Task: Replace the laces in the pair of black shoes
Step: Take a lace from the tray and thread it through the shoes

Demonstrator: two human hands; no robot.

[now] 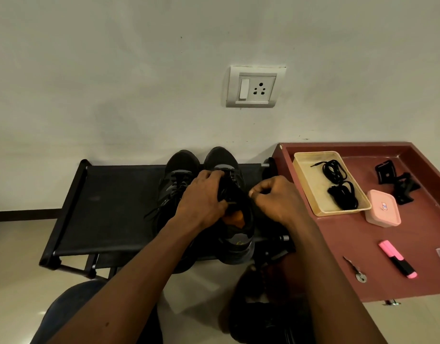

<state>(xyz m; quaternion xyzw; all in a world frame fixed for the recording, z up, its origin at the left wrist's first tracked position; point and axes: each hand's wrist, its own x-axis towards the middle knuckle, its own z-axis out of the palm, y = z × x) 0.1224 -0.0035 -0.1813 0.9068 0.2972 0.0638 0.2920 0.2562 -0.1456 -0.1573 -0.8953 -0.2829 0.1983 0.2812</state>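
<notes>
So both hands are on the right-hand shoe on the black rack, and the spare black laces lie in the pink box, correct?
Not quite: the head view shows the spare black laces in the cream tray, not the pink box beside it. The rest holds: left hand and right hand are on the right-hand shoe on the black rack.

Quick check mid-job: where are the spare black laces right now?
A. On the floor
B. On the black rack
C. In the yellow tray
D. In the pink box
C: two coiled black laces lie in the yellow tray on the red table.
</notes>
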